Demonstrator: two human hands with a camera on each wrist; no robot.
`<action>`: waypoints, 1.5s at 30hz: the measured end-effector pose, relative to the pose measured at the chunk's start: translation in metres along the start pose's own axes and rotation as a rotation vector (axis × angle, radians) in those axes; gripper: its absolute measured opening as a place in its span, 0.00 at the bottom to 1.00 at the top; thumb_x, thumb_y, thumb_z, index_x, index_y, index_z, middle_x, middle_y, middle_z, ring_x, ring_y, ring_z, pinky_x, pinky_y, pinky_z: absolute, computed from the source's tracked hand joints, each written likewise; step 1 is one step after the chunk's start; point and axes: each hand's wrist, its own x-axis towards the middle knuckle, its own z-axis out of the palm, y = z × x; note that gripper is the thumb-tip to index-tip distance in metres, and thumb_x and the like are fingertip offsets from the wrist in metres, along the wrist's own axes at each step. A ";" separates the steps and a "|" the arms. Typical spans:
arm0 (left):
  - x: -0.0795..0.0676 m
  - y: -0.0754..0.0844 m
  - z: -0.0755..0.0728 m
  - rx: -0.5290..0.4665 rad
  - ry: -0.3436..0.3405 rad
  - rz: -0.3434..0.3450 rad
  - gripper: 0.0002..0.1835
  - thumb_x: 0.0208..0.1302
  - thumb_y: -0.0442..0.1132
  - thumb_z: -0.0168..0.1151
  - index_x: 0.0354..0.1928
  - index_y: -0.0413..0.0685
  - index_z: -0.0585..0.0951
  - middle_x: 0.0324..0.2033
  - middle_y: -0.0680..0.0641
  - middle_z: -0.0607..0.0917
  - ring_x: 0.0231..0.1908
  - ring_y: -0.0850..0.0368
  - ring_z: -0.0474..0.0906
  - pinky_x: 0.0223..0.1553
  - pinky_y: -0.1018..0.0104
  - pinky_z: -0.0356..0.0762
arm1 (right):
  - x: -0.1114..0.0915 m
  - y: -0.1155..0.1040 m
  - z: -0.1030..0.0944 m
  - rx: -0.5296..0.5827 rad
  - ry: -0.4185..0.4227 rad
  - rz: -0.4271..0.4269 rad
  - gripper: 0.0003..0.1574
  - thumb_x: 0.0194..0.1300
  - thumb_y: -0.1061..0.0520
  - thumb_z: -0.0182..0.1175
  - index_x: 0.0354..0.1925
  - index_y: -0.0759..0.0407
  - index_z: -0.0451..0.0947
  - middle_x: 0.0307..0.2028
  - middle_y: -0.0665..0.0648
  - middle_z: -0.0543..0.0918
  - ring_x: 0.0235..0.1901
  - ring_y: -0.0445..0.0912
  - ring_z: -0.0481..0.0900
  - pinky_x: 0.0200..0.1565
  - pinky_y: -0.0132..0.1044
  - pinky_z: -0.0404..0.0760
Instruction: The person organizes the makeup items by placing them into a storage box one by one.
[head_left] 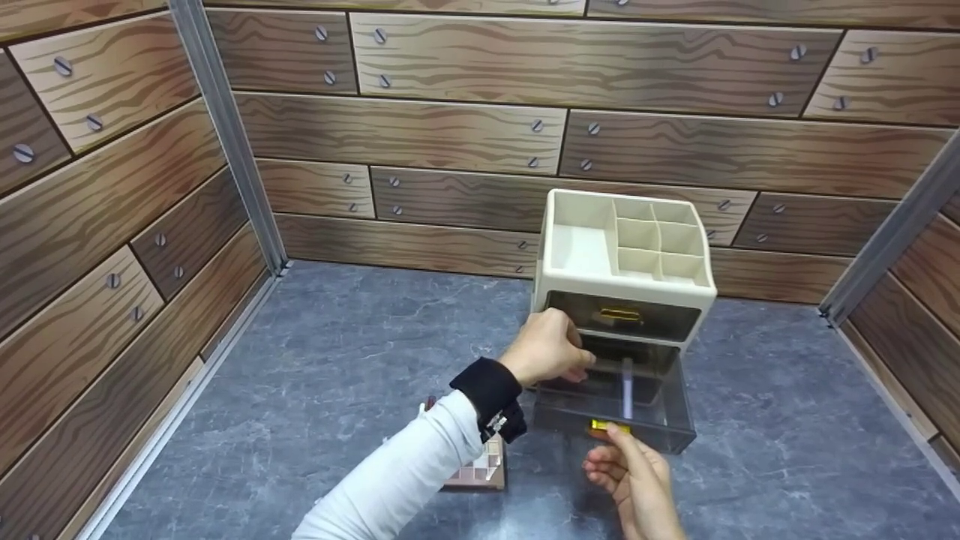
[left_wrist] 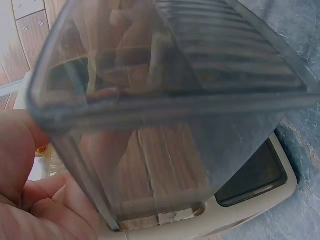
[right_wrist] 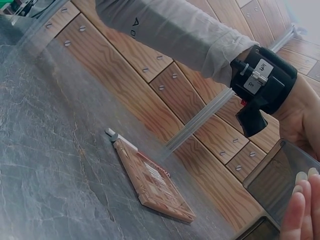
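A cream desktop organizer [head_left: 630, 286] has its smoky clear lower drawer [head_left: 660, 436] pulled out. A thin pale purple stick [head_left: 627, 390] lies inside that drawer. My right hand [head_left: 637, 476] pinches the drawer's gold handle [head_left: 598, 425], thumb on top and fingers curled below. Over the drawer's left side is my left hand [head_left: 551, 349], its fingers bent down at the rim. In the left wrist view, that hand [left_wrist: 45, 195] sits against the drawer's edge [left_wrist: 165, 107]; I cannot tell whether it holds anything.
Left of the organizer, partly behind my left forearm, lies a flat pinkish-brown makeup palette [right_wrist: 155, 187] with a white-ended stick [right_wrist: 120, 139] beside it. The upper drawer [head_left: 581, 315] is closed. Wood-patterned walls [head_left: 450, 135] enclose the grey marbled table [head_left: 337, 337].
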 end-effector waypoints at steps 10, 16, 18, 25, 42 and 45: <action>-0.014 -0.006 -0.022 -0.151 0.011 0.012 0.16 0.53 0.34 0.71 0.40 0.32 0.79 0.20 0.46 0.85 0.21 0.52 0.84 0.26 0.60 0.84 | 0.003 0.006 -0.002 -0.007 -0.039 -0.078 0.16 0.70 0.49 0.53 0.36 0.60 0.78 0.20 0.50 0.83 0.21 0.41 0.82 0.27 0.31 0.82; -0.030 -0.021 -0.039 -0.181 0.033 0.002 0.15 0.53 0.36 0.71 0.41 0.36 0.80 0.23 0.48 0.85 0.24 0.52 0.85 0.26 0.64 0.84 | 0.002 0.008 -0.002 0.018 -0.062 -0.076 0.16 0.71 0.50 0.52 0.34 0.58 0.79 0.20 0.49 0.83 0.22 0.41 0.82 0.27 0.30 0.82; -0.036 -0.027 -0.044 -0.199 0.038 0.002 0.15 0.54 0.36 0.70 0.42 0.37 0.80 0.25 0.48 0.86 0.25 0.52 0.85 0.27 0.63 0.84 | 0.002 0.006 -0.002 0.024 -0.066 -0.062 0.16 0.71 0.49 0.52 0.34 0.57 0.79 0.20 0.49 0.83 0.22 0.41 0.82 0.28 0.30 0.82; -0.056 -0.050 -0.064 -0.190 0.088 0.011 0.16 0.55 0.38 0.69 0.44 0.41 0.79 0.30 0.47 0.86 0.27 0.54 0.84 0.30 0.64 0.84 | 0.002 0.004 -0.002 0.000 -0.037 -0.032 0.17 0.72 0.49 0.51 0.34 0.58 0.79 0.20 0.49 0.83 0.22 0.41 0.82 0.29 0.31 0.83; -0.077 -0.100 -0.090 -0.059 0.214 -0.008 0.14 0.55 0.36 0.67 0.43 0.41 0.79 0.35 0.44 0.84 0.26 0.56 0.82 0.27 0.64 0.84 | 0.003 0.004 -0.004 0.015 -0.077 -0.046 0.18 0.72 0.50 0.51 0.33 0.56 0.82 0.20 0.49 0.84 0.23 0.41 0.82 0.29 0.31 0.83; -0.080 -0.106 -0.091 -0.064 0.200 -0.018 0.13 0.57 0.36 0.67 0.44 0.41 0.79 0.36 0.44 0.83 0.28 0.55 0.82 0.28 0.63 0.84 | 0.003 0.004 -0.004 0.020 -0.079 -0.048 0.17 0.72 0.50 0.51 0.33 0.56 0.83 0.20 0.49 0.84 0.22 0.41 0.82 0.29 0.31 0.83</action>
